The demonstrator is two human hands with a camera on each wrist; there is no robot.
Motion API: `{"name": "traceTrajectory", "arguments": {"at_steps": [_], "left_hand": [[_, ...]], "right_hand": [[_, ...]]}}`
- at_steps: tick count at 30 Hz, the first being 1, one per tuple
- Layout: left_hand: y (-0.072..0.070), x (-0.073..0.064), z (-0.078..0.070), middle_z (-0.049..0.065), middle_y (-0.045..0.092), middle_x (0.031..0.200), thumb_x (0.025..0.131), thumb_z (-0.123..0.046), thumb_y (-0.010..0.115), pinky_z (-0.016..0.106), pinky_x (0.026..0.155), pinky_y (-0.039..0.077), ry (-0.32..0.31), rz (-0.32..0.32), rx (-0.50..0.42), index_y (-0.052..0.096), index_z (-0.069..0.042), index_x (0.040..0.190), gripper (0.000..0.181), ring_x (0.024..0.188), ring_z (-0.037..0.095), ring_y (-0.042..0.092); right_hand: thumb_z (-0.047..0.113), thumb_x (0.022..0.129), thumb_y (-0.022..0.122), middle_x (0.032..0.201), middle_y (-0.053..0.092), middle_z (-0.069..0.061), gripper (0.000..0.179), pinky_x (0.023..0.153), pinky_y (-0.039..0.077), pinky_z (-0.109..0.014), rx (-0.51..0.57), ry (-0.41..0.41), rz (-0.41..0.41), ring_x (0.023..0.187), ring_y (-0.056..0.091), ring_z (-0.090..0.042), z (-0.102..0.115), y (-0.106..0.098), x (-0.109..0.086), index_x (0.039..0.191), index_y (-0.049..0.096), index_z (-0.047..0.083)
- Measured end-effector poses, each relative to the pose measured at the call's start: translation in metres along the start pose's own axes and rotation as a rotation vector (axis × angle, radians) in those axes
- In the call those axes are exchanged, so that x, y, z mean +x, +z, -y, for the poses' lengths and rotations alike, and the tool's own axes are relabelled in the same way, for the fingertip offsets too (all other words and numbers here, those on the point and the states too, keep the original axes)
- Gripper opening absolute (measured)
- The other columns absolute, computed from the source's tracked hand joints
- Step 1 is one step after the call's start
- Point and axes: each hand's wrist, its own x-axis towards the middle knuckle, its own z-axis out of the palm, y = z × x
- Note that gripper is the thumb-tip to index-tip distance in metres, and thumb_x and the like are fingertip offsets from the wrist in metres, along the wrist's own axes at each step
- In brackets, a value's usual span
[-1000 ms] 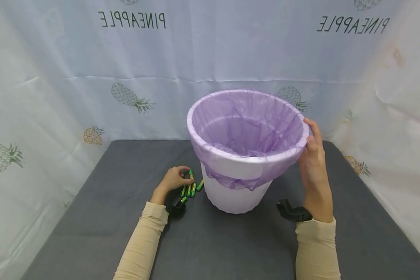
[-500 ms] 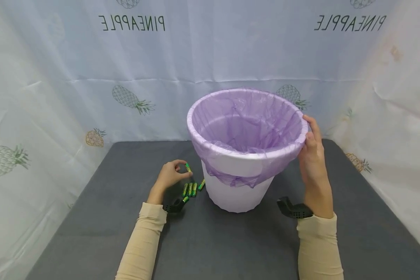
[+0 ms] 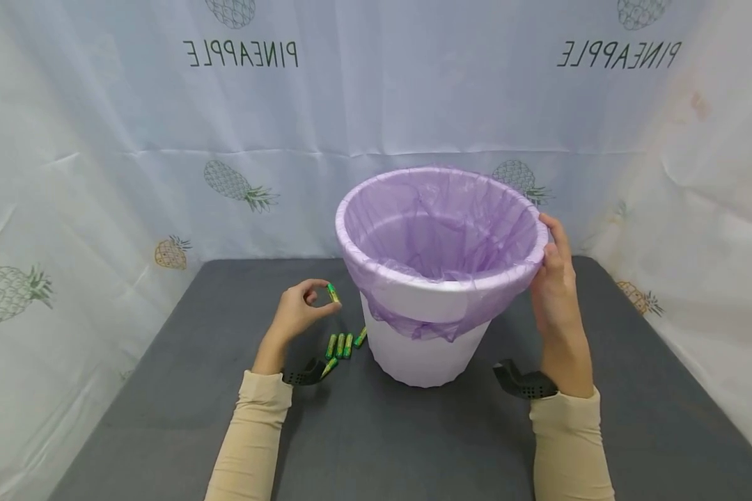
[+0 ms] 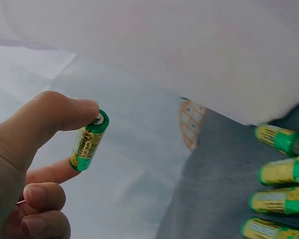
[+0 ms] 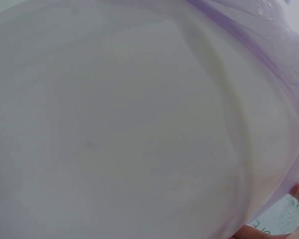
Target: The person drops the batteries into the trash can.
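My left hand (image 3: pixel 297 309) pinches a green and yellow battery (image 3: pixel 333 293) between thumb and index finger, above the table left of the bin. In the left wrist view the thumb covers one end of this battery (image 4: pixel 88 142), and the other fingers are curled below it. A white trash can (image 3: pixel 423 355) lined with a thin purple bag (image 3: pixel 439 240) stands upright in front. My right hand (image 3: pixel 558 285) holds the can's right rim with its fingers and thumb. White can wall (image 5: pixel 129 124) fills most of the right wrist view, with fingertips at the lower right corner.
Three batteries (image 3: pixel 340 346) lie in a row on the dark grey table (image 3: pixel 413 445). Another battery (image 3: pixel 360 337) lies against the can's base, and one more (image 3: pixel 329 367) is by the left wrist's black camera mount (image 3: pixel 303 374). A pineapple-print curtain (image 3: pixel 376 104) encloses the table.
The left hand has lifted one battery away from the group and drawn it up and slightly left. The right hand has stayed at the can's rim.
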Motion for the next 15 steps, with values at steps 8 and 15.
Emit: {"name": "traceTrajectory", "arguments": {"at_steps": [8, 15], "left_hand": [[-0.016, -0.006, -0.014, 0.004, 0.033, 0.073, 0.081, -0.023, 0.078, 0.025, 0.059, 0.029, 0.007, -0.076, -0.084, 0.061, -0.007, 0.119, 0.045, 0.057, 0.007, 0.023], [-0.024, -0.010, -0.028, 0.002, 0.033, 0.073, 0.080, -0.019, 0.079, 0.022, 0.055, 0.027, 0.073, -0.119, -0.143, 0.061, -0.006, 0.119, 0.044, 0.055, 0.004, 0.022]], "right_hand": [[0.041, 0.095, 0.056, 0.130, 0.049, -0.004, 0.049, 0.094, 0.042, -0.021, 0.000, 0.009, -0.001, 0.109, 0.052, -0.012, -0.001, 0.001, -0.001, 0.136, 0.044, 0.017], [0.040, 0.095, 0.057, 0.131, 0.049, -0.004, 0.049, 0.095, 0.043, -0.020, 0.000, 0.018, -0.015, 0.111, 0.053, -0.011, 0.000, -0.001, -0.001, 0.137, 0.045, 0.018]]}}
